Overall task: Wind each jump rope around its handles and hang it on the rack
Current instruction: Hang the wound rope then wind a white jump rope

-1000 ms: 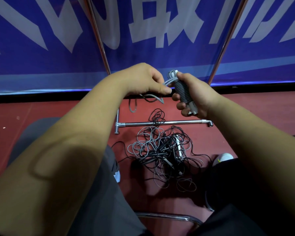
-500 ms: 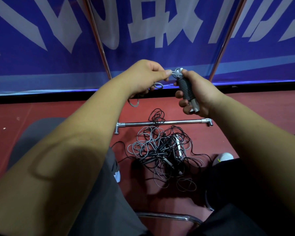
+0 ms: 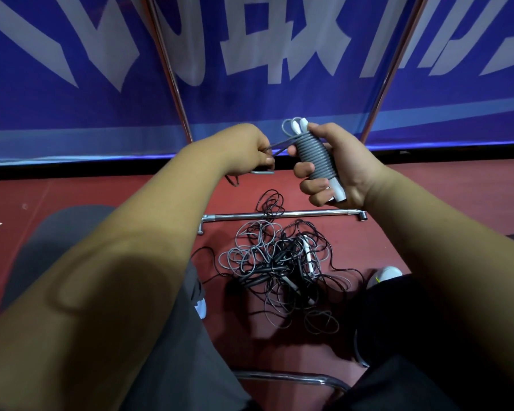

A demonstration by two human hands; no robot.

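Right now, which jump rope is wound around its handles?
The grey jump rope in the right hand: its cord coils tightly round the white handles. The other ropes lie tangled on the red floor.

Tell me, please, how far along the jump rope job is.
Done: the grey rope is mostly coiled around the handles held in the right hand. In hand: the left hand pinches the loose tail, pulled taut for the last turns. Left: hanging it, then the tangled pile on the floor; no rope shows on the visible part of the rack.
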